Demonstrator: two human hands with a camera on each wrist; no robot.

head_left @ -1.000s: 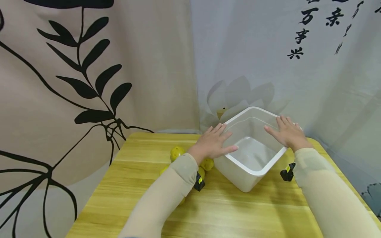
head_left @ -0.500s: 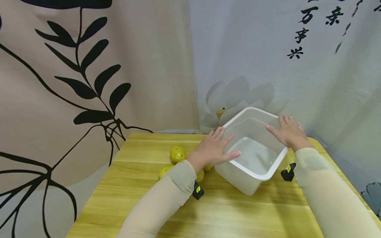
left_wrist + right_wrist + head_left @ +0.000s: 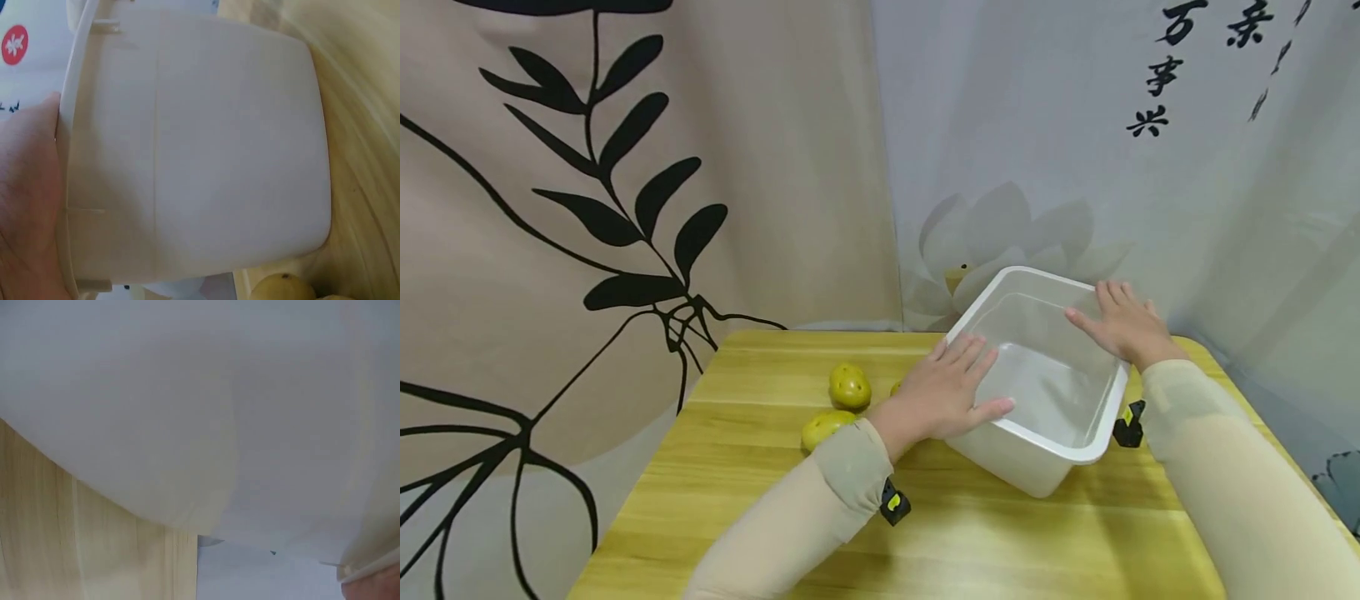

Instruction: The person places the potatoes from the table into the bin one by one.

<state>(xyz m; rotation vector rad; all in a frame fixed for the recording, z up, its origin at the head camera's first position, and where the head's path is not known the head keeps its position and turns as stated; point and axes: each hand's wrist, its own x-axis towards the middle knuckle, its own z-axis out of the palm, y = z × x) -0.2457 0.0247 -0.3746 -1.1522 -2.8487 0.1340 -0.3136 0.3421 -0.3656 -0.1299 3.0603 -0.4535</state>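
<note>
A white plastic bin [image 3: 1045, 392], its opening facing up, stands turned at an angle on the wooden table [image 3: 760, 500]. My left hand [image 3: 942, 392] rests on its left rim with fingers extended and the thumb over the opening. On the right rim lies my right hand [image 3: 1127, 323], fingers straight and thumb pointing inward. The left wrist view shows the bin's outer wall [image 3: 200, 137] with the left hand [image 3: 28, 206] against the rim. In the right wrist view the bin's wall [image 3: 125, 400] takes up most of the picture, and only a sliver of the right hand [image 3: 375, 584] shows.
Left of the bin lie round yellow fruits with dark spots, a rear one [image 3: 850, 386] and a nearer one [image 3: 824, 428]; another is mostly hidden by the left hand. A printed curtain [image 3: 805, 167] hangs directly behind the table.
The bin has turned slightly, its near corner swinging to the right. My left hand has moved a little nearer with its rim, while the right hand stays on the right rim.
</note>
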